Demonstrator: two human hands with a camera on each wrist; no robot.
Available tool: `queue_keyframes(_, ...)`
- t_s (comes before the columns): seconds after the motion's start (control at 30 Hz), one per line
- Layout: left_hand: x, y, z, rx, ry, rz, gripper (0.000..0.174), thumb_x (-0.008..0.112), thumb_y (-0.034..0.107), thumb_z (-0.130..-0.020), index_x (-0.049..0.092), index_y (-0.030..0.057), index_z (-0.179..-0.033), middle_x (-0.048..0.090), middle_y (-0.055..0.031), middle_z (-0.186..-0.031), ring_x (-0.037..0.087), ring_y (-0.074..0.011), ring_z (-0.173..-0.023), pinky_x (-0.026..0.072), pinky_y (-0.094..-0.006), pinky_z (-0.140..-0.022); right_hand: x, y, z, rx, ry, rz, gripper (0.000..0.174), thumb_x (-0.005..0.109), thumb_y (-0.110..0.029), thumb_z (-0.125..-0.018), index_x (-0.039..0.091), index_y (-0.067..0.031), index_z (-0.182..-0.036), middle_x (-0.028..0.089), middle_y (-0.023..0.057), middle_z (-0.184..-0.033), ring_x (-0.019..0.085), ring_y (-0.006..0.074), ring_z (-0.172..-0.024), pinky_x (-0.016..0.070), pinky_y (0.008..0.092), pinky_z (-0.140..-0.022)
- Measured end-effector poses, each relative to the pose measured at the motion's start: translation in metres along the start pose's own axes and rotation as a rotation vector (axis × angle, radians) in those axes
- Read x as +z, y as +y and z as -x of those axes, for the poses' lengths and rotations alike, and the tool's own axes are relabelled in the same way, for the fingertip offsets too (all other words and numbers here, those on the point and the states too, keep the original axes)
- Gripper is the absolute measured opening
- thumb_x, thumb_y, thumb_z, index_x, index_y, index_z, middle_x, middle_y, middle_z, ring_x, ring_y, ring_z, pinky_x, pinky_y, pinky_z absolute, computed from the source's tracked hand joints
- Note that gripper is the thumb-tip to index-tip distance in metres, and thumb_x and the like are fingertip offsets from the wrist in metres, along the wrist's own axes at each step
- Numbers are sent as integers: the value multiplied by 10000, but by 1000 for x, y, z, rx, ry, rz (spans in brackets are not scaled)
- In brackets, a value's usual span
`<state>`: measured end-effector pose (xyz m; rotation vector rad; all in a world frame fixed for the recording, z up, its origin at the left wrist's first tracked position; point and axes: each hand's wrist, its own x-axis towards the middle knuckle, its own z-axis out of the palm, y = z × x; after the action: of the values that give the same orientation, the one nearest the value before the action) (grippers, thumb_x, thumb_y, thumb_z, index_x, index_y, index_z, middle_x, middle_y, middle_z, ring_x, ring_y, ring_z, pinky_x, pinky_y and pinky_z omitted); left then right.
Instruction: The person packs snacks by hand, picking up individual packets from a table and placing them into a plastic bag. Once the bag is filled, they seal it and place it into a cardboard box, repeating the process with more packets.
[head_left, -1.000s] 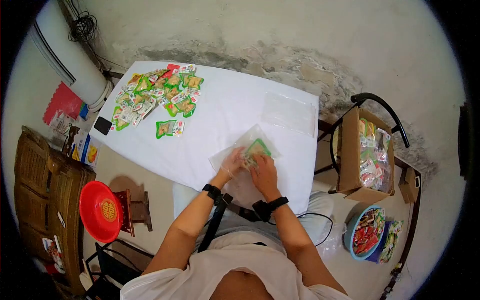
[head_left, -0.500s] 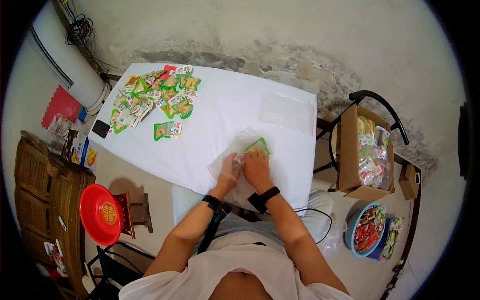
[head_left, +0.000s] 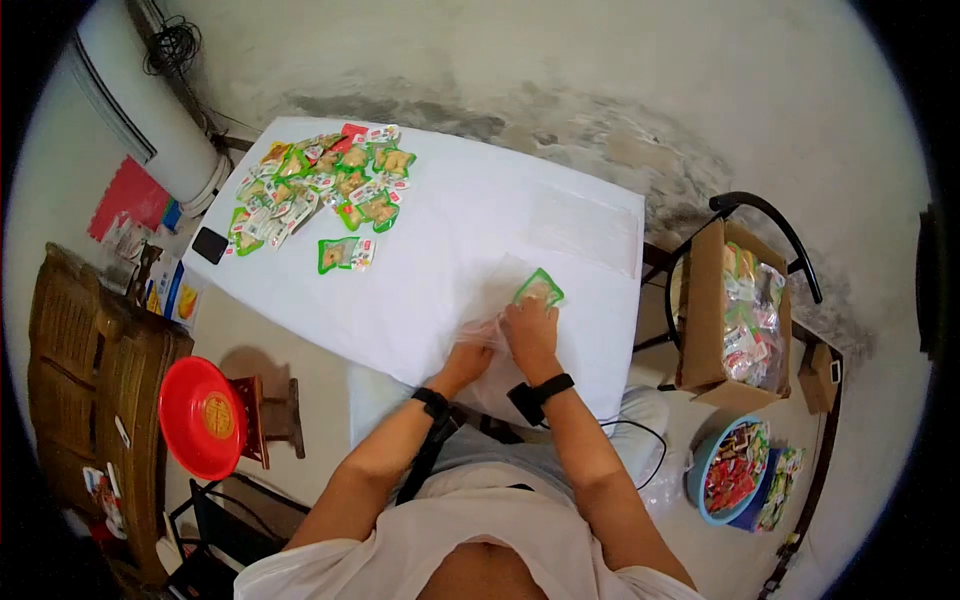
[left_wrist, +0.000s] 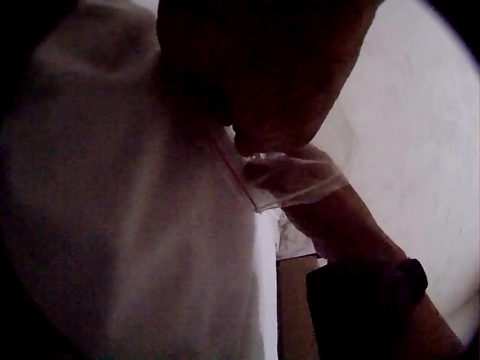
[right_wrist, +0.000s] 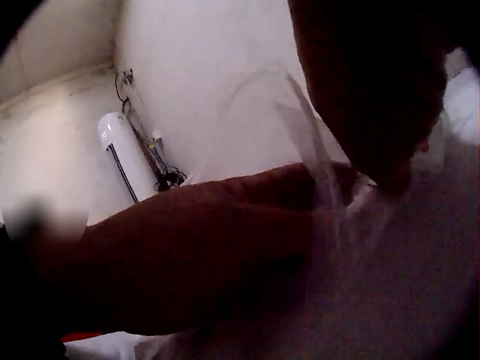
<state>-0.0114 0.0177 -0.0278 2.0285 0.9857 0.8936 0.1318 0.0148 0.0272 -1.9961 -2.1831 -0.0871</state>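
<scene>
Close to the table's near edge, the left hand (head_left: 465, 364) pinches the edge of a clear plastic bag (head_left: 483, 331); in the left wrist view the bag (left_wrist: 289, 196) shows a red line along its edge. The right hand (head_left: 532, 338) lies just to the right and farther forward, its fingers curled down at a green-edged food packet (head_left: 541, 286) and the bag. The packet's far end sticks out beyond the fingers. Both hands (left_wrist: 262, 67) (right_wrist: 217, 240) look dark in the wrist views, with thin film between them.
On the white table (head_left: 450, 200) lie a pile of snack packets (head_left: 290, 195), a single packet (head_left: 345, 254), a phone (head_left: 209, 245) and flat clear bags (head_left: 583, 229). A carton of packets (head_left: 705, 330) and a blue basin (head_left: 703, 480) stand right; a red basin (head_left: 190, 418) stands left.
The left hand has drawn back toward the body with the bag's edge. The right hand and the packet have shifted slightly right, and the bag lies differently between the hands.
</scene>
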Motion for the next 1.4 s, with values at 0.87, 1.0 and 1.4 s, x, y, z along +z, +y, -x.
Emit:
queue_keyframes(0.87, -156, 218, 9, 347, -57, 1017, 313, 444, 345, -937, 617, 88, -979, 519, -114, -978, 473, -249, -956, 378, -365, -857, -41, 8, 25, -126, 140, -500, 246, 663, -120, -702, 584, -45, -922, 551, 161, -1038, 503, 342, -972, 413, 429, -802)
queue_keyframes(1.0, -162, 280, 9, 751, -25, 1355, 314, 495, 344, -911, 627, 60, -913, 550, -103, -896, 500, -261, -878, 384, -384, -814, -23, 10, 31, -260, 196, -305, 237, 649, -67, -724, 574, -16, -943, 542, 183, -1084, 498, 354, -1027, 410, 436, -874)
queue_keyframes(1.4, -152, 272, 12, 1041, -313, 1628, 318, 507, 345, -900, 638, 56, -921, 562, -106, -982, 492, -250, -940, 369, -370, -829, -48, -7, 33, -176, 185, -386, 208, 626, 3, -747, 575, -25, -947, 537, 162, -1105, 510, 334, -1031, 426, 397, -875)
